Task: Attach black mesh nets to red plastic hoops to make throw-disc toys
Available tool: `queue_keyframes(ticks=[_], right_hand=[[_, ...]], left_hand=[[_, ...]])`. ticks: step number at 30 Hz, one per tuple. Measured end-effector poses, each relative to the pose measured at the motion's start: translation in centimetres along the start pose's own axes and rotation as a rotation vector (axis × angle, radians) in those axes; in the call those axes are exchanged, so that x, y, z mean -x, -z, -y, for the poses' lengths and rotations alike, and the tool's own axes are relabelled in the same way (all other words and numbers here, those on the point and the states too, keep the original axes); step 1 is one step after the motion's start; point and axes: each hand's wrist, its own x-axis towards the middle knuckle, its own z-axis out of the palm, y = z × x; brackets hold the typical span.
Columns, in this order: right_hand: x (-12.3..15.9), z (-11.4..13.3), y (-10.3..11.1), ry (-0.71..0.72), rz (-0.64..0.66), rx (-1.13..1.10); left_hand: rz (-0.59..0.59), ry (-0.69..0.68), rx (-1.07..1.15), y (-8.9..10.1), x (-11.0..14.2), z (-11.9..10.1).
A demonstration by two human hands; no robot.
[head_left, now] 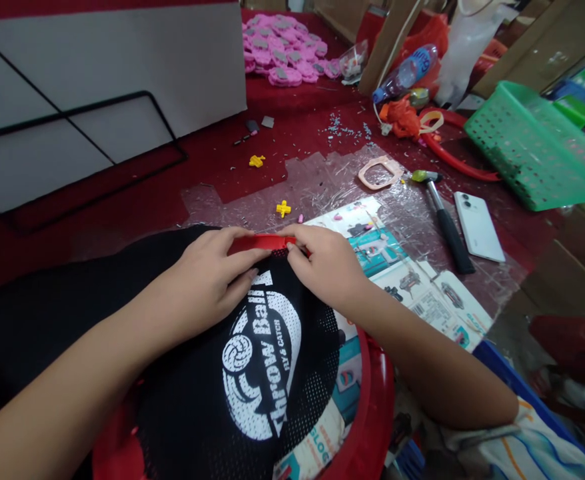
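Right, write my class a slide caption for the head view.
A left hand and right hand hold a red plastic band at the edge of black mesh fabric with white lettering.

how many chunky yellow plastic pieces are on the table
2: a cross-shaped piece beyond the right hand, beside a small pink bit, and another yellow piece farther back, to its left. More could be hidden under the black mesh.
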Motion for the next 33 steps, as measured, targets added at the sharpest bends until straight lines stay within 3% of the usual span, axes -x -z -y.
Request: queue_keyframes(ticks=[6, 14, 23, 33], right_hand=[[0.2, 0.3, 0.5, -0.070, 0.080, 0.026], [0.8, -0.1, 2.4, -0.080, 0.238, -0.183], [0.2, -1.6, 1.9, -0.189, 0.116, -0.434], [-0.1, -2.0, 1.0, -0.233, 0.106, -0.466]], left_hand=[[-0.031, 0.013, -0.035, -0.3, -0.1, -0.5], [0.009, 0.050, -0.032, 0.1, 0.5, -0.9], [-0.007, 0.033, -0.026, 0.0, 0.6, -0.8], [-0.002, 0.022, -0.040, 0.1, 0.6, -0.8]])
